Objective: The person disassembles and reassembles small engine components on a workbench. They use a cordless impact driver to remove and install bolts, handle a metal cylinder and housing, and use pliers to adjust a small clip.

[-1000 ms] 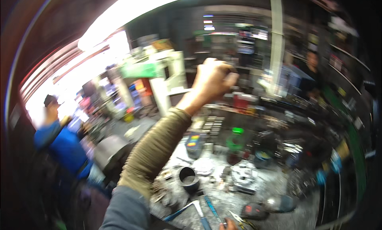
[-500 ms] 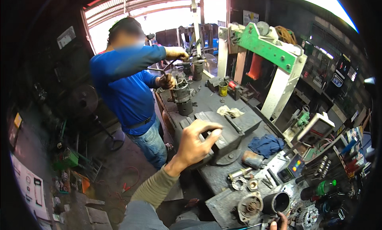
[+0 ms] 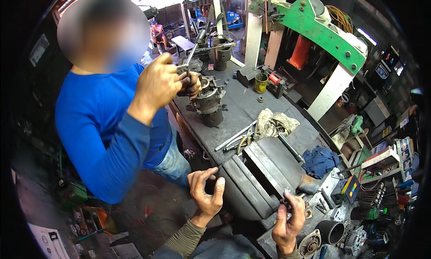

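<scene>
A large dark bench vise (image 3: 280, 162) stands at the near end of the workbench, its jaws apart with a gap between them. My left hand (image 3: 206, 195) hovers at the left of the vise's front jaw, fingers curved and apart from the thumb, holding nothing. Near the right end of the jaws is my right hand (image 3: 291, 221), thumb and fingertips pinched together. A small dark piece seems to show at those fingertips, too small to name. Below and right of that hand lie a round metal housing (image 3: 310, 244) and a hollow dark cylinder (image 3: 331, 232).
A co-worker in a blue shirt (image 3: 103, 129) works a long-handled tool over a cylindrical metal assembly (image 3: 209, 105) on the bench. Behind the vise are a crumpled rag (image 3: 274, 124) and metal rods (image 3: 235, 136). A dark blue cloth (image 3: 321, 162) and a green-and-white frame (image 3: 323, 39) stand right.
My view has shifted nearer the bench and the co-worker. My left hand has dropped from over the vise to its left side. My right hand has come up from the parts to the jaws.
</scene>
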`<state>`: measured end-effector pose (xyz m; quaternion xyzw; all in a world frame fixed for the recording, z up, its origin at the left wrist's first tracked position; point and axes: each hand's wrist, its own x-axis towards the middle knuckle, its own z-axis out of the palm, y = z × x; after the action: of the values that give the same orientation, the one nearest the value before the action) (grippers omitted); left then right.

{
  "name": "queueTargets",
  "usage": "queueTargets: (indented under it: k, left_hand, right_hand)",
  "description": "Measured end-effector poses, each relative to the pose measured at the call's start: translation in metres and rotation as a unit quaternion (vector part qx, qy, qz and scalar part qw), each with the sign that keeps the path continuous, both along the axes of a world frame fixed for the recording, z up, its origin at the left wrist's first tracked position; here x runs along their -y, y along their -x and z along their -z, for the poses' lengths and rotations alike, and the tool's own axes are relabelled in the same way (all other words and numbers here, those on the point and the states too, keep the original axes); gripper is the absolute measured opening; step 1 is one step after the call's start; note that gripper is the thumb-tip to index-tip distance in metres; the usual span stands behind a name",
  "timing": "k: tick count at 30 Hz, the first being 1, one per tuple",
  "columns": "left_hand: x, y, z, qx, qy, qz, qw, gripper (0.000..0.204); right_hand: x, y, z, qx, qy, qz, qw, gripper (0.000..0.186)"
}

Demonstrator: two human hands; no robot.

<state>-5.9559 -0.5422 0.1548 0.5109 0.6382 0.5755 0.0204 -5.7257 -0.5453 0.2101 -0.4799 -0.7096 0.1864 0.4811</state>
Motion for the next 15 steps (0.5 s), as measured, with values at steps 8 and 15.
queueTargets:
  k: [8,15]
  left_hand:
    - [-0.035,0.004,0.017,-0.054,-0.021,0.062,0.996,0.052]
    - [-0.037,0.002,0.025,0.034,0.004,0.083,0.996,0.054]
  right_hand:
    - [-0.035,0.037,0.011,0.079,-0.125,-0.004,0.989,0.045]
    - [-0.035,0.031,0.0,0.045,-0.102,-0.02,0.994,0.051]
